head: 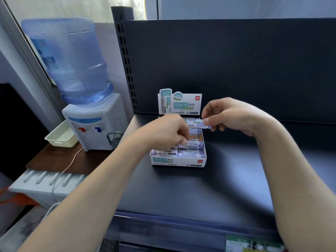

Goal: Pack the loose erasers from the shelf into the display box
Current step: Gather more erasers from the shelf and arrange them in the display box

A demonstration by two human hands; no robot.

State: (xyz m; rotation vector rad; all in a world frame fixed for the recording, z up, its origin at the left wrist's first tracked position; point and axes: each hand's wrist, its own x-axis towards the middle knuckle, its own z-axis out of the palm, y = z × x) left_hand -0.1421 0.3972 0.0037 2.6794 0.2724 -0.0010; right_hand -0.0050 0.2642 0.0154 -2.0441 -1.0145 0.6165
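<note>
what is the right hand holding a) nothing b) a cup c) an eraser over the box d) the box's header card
c: the right hand pinches a wrapped eraser by its end, above the back of the display box.

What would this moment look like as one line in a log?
packing | right hand: pinches eraser above display box | left hand: fingers down among packed erasers | box: partly filled
</note>
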